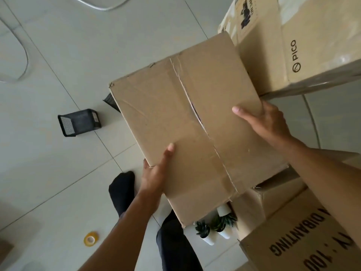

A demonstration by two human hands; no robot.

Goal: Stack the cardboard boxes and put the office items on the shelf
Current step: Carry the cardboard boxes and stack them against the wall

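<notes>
- plain brown closed cardboard box held off the floor by both hands.
- left hand grips its near-left edge, thumb on top.
- right hand clasps the right edge, fingers curled underneath.

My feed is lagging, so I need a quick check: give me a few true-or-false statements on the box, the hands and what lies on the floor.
1. Both hands hold the plain cardboard box: left hand, right hand. True.
2. The roll of tape sits on top of that box. False: it lies on the floor tiles.
3. A black mesh holder lies on the floor to the left of the box. True.
4. The box marked PICO is the one being carried. False: it stands apart, beyond the right hand.
5. Small potted plants show under the box's near edge. True.
</notes>
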